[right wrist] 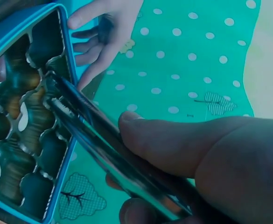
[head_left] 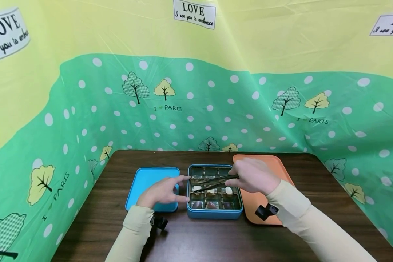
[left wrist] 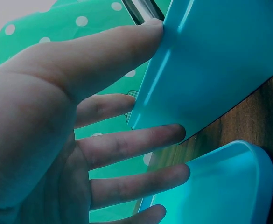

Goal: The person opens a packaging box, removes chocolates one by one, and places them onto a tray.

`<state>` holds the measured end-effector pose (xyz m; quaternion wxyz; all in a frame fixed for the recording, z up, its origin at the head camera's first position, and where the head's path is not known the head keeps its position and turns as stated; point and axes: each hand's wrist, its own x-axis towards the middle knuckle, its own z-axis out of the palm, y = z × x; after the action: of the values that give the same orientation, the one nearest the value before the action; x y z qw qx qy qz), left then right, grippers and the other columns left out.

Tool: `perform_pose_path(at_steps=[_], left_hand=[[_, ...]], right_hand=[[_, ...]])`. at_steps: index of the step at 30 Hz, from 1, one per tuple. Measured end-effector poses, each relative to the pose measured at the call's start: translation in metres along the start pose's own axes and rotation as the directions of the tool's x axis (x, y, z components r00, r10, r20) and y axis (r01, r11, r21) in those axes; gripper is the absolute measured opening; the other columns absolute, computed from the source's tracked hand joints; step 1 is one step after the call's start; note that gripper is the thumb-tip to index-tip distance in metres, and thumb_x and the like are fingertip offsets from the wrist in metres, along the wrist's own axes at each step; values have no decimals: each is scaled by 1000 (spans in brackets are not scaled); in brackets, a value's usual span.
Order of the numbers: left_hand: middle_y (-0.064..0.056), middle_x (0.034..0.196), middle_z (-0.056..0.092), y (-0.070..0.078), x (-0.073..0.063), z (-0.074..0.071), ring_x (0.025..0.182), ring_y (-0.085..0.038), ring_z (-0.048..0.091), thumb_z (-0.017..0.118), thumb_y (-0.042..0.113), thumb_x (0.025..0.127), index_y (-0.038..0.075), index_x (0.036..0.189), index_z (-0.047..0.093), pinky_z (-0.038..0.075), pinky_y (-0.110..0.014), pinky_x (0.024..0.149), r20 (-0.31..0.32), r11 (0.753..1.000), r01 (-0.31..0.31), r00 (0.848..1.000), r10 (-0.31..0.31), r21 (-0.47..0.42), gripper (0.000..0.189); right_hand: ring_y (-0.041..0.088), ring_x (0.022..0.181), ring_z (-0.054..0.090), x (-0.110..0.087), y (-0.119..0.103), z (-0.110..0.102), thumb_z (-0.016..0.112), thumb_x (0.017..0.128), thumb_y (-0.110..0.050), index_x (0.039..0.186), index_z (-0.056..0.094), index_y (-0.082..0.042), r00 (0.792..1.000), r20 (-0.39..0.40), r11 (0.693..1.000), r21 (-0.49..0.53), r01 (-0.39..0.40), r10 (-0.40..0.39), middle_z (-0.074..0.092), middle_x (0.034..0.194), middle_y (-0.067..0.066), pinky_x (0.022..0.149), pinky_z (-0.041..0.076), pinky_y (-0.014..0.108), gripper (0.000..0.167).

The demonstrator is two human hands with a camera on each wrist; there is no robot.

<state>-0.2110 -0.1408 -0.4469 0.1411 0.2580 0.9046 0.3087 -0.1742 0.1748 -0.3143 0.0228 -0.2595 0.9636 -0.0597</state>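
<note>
A blue box (head_left: 215, 214) with a glossy divided insert stands mid-table. Small white pieces (head_left: 228, 190) sit in one row of its compartments; more white pieces (right wrist: 23, 116) show in the right wrist view. My right hand (head_left: 253, 176) grips dark metal tongs (right wrist: 113, 149) between thumb and fingers. The tongs' tips reach into a compartment on the box's left side; whether they pinch anything I cannot tell. My left hand (head_left: 163, 191) has its fingers extended, with the thumb (left wrist: 127, 44) and index finger against the box's left side.
Left of the box lies a blue lid or tray (head_left: 152, 176), partly under my left hand. An orange tray (head_left: 260, 209) lies to the right, beneath my right arm. The dark wooden table (head_left: 114, 233) is backed by a green and yellow printed cloth (head_left: 196, 98).
</note>
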Motion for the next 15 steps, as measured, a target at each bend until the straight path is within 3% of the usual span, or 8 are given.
perform_pose_path(at_steps=[3, 7, 10, 15], left_hand=[[-9, 132, 66, -1, 0, 0, 122, -30, 61, 81, 48, 91, 22, 159, 48, 52, -55, 99, 1, 1000, 0, 1000, 0, 9, 80], [-9, 132, 67, -1, 1, 0, 122, -30, 62, 81, 49, 91, 22, 158, 48, 52, -55, 99, 0, 1000, 0, 1000, 0, 25, 79], [-9, 132, 67, -1, 1, 0, 122, -30, 62, 81, 49, 91, 22, 158, 48, 52, -55, 99, -2, 1000, 0, 1000, 0, 27, 79], [-9, 132, 67, -1, 1, 0, 121, -30, 63, 81, 48, 91, 21, 158, 49, 52, -55, 99, -3, 1000, -5, 1000, 6, 28, 79]], right_hand=[[6, 66, 63, 5, -5, -1, 84, 90, -39, 99, 84, -18, 1000, -7, 1000, -15, 8, -8, 78, 93, -3, 59, 51, 29, 22], [5, 52, 49, 11, -13, -2, 84, 90, -38, 82, 81, -20, 1000, 22, 1000, -20, 9, -8, 65, 67, -7, 50, 37, 26, 20], [7, 45, 33, 16, -18, -3, 84, 91, -38, 62, 67, -20, 998, 57, 1000, -30, -2, 3, 41, 51, -10, 48, 22, 26, 38], [7, 44, 20, 21, -25, 0, 83, 92, -36, 51, 35, -23, 998, 65, 997, -71, 10, -5, 16, 49, -11, 47, 14, 25, 64]])
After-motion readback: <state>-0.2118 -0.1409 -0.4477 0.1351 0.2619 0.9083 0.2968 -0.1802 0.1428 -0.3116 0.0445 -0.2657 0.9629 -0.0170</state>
